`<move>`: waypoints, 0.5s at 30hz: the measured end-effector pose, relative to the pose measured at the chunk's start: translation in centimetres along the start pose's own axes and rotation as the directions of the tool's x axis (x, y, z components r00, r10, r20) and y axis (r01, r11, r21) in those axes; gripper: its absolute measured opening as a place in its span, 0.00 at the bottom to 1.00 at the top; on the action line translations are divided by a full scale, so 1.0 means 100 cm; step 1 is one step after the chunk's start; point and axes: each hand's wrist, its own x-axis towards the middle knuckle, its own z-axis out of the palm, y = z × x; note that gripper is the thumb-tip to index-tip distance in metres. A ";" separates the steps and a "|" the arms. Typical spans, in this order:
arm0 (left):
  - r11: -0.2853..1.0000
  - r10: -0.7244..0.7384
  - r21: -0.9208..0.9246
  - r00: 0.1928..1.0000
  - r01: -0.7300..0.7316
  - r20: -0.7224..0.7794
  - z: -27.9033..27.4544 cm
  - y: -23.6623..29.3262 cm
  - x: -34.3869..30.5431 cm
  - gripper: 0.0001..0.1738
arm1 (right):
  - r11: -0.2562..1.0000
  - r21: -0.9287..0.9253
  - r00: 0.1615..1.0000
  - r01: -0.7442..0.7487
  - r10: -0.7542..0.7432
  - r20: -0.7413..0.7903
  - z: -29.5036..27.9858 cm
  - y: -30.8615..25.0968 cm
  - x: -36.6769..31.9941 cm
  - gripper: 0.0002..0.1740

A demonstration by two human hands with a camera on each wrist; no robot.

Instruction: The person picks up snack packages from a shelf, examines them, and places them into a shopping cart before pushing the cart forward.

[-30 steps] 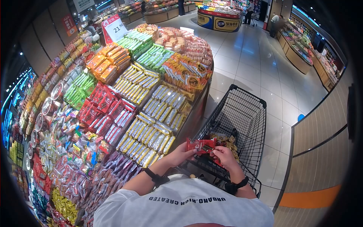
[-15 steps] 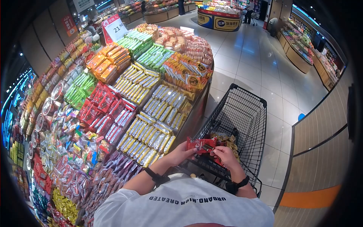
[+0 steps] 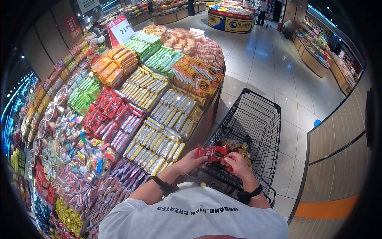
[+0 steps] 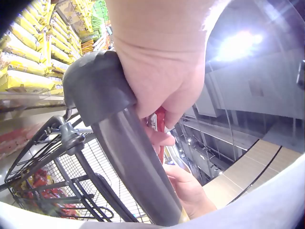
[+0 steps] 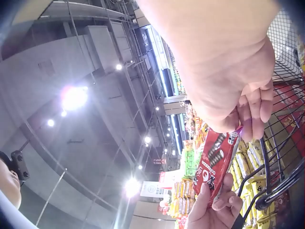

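Note:
A red snack packet point(image 3: 211, 152) with white lettering and a picture of dark wafer sticks on its front is held above the near end of the shopping cart point(image 3: 260, 99). My left hand point(image 3: 189, 162) grips one end, thumb over its front. The fingers of my right hand point(image 3: 237, 164) pinch the opposite end, as the right wrist view also shows on the packet point(image 5: 214, 160). Below the hands, red and yellow packets point(image 3: 240, 149) lie in the cart. In the left wrist view the dark cart handle point(image 4: 128, 152) passes close by my left hand point(image 4: 162, 81).
On the left stands a large display of wrapped snacks point(image 3: 153, 145), sorted by colour, with a price sign point(image 3: 121, 30) at its back. A wood-panelled counter point(image 3: 338, 147) runs along the right. Tiled floor point(image 3: 258, 65) leads to other stands and a few people farther off.
My hands and the red packet stay in nearly the same place. Far in the background on the right, a person shifts slightly left and lower.

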 end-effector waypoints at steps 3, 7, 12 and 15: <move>1.000 0.001 0.001 1.000 -0.001 0.002 0.000 -0.001 0.000 0.14 | 1.000 -0.024 1.000 0.014 -0.014 -0.020 0.000 0.004 0.001 0.08; 1.000 0.010 0.014 1.000 -0.010 0.003 -0.001 -0.005 0.002 0.14 | 0.998 -0.059 0.998 0.019 -0.022 -0.062 -0.002 0.011 0.003 0.08; 1.000 0.007 0.008 1.000 -0.007 0.025 -0.001 -0.005 0.001 0.18 | 0.999 -0.039 0.997 0.034 -0.037 -0.067 -0.001 0.011 0.003 0.08; 1.000 0.009 0.014 1.000 -0.010 0.021 -0.001 -0.004 0.001 0.18 | 0.999 -0.030 0.996 0.041 -0.043 -0.073 0.000 0.010 0.003 0.07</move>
